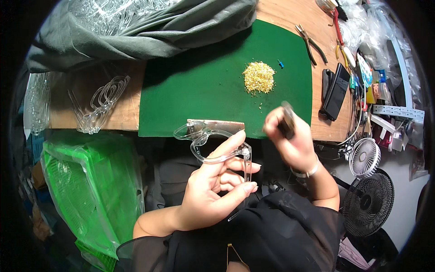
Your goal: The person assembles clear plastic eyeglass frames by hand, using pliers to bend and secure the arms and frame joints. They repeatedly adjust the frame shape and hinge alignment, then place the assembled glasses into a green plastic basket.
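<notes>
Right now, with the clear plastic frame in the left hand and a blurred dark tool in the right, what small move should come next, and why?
Probably bring the right hand with its dark tool across to the clear plastic frame. The left hand holds the frame up, while the tool is raised apart from it, near the pile of small gold parts.

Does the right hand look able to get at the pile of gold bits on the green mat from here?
Probably yes: the right hand, gripping a small dark tool, is just short of the pile, with bare green mat between.

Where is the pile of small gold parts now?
In the head view, the gold pile lies on the green mat, right of centre, just left of a small blue pin.
</notes>
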